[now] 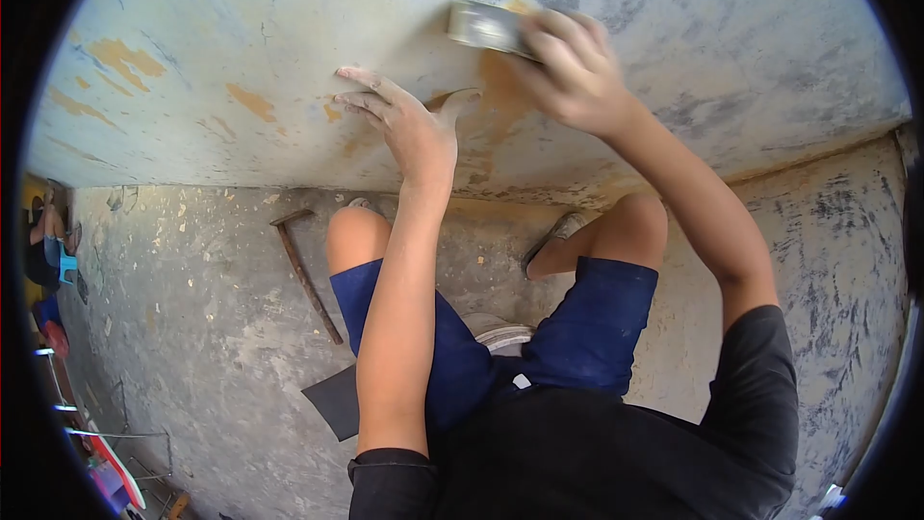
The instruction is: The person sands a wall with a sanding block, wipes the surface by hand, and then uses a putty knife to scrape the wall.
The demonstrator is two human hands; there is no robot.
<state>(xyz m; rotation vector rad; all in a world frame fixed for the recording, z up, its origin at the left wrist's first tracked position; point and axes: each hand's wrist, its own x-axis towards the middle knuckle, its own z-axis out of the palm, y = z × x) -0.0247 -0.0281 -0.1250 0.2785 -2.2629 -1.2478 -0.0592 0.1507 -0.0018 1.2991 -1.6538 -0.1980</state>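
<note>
My right hand (577, 72) is closed around the end of a pale rectangular sanding block (486, 27) and holds it at the wall (318, 0). Motion smears both the hand and the block. Lower and to the left, my left hand (414, 120) has its fingers spread against the wall, with whitish dust on the fingertips and nothing in it. Orange-brown patches (505, 82) and grey smudges mark the wall around both hands.
A wooden-handled hammer (310, 279) lies on the grey floor (212, 327) left of my knees. A dark sheet (334, 403) lies beside my left thigh. At far left a person (48, 231) is near a blue stool (67, 265). Another wall (818, 299) stands at right.
</note>
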